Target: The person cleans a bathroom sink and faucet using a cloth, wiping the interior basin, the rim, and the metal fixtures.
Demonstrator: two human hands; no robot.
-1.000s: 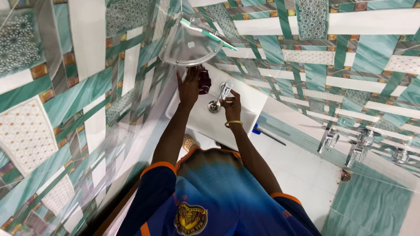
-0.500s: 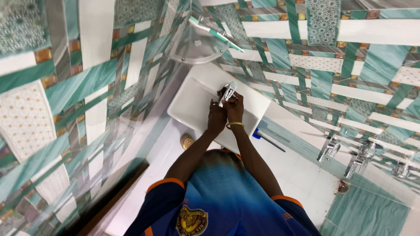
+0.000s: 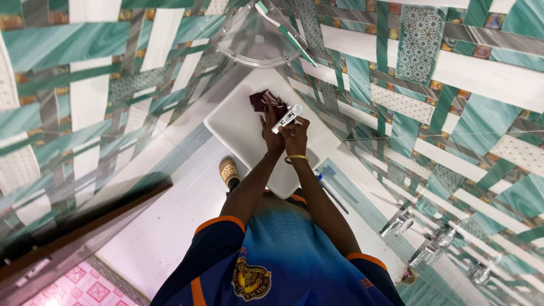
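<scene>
A white sink basin (image 3: 235, 122) is fixed in the tiled corner, with a chrome tap (image 3: 286, 116) over it. My left hand (image 3: 271, 133) reaches into the basin, its fingertips on a crumpled dark maroon cloth (image 3: 265, 101). Pressed against it is my right hand (image 3: 296, 137), fingers curled just below the tap's spout. A gold bangle (image 3: 296, 159) circles that wrist. Whether water runs is not visible.
A clear glass corner shelf (image 3: 255, 42) hangs above the basin with a green and white toothbrush (image 3: 286, 34) on it. A tan sandal (image 3: 229, 171) and a blue-handled brush (image 3: 331, 192) lie on the white floor. Chrome wall taps (image 3: 396, 225) stand at lower right, a dark door edge (image 3: 85, 218) at left.
My left hand left the cloth at the basin's back, joined my right hand under the tap, and now has the maroon cloth at its fingertips. The view has tilted and swung left.
</scene>
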